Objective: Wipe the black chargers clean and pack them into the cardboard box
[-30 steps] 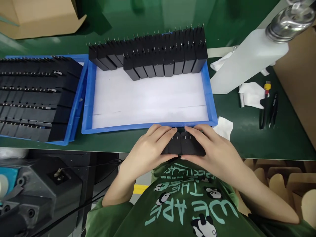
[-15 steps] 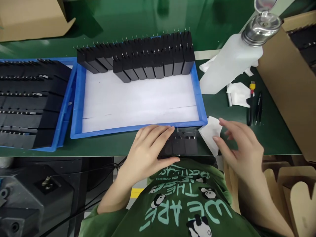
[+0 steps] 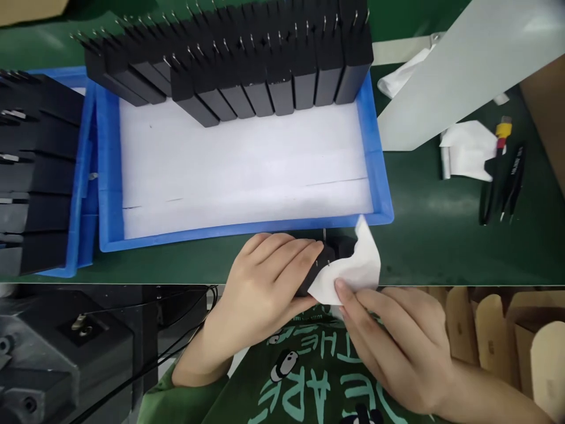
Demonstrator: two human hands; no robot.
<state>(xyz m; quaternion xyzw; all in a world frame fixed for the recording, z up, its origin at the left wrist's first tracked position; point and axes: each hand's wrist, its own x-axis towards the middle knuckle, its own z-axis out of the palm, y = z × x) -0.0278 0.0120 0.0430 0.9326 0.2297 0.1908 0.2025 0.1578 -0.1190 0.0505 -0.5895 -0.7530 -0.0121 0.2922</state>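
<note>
At the table's front edge my left hand is closed around a few black blocks with metal pins. Its fingers and thumb hide much of them. My right hand pinches a white wipe, which lies across the near right part of those blocks. The wipe covers some of the pins. Just beyond both hands is a blue tray with a white liner. Upright black blocks stand in rows along its far side, thin pins pointing up.
Left of it, another blue tray holds more black blocks. A white bottle rises at the right. Near it lie a folded white wipe, a yellow-tipped cable and black tweezers. Cardboard boxes sit below the table's edge.
My right hand has picked up the wipe from the table and brought it left onto the blocks. My left hand stays on the blocks. The view has moved closer to the table.
</note>
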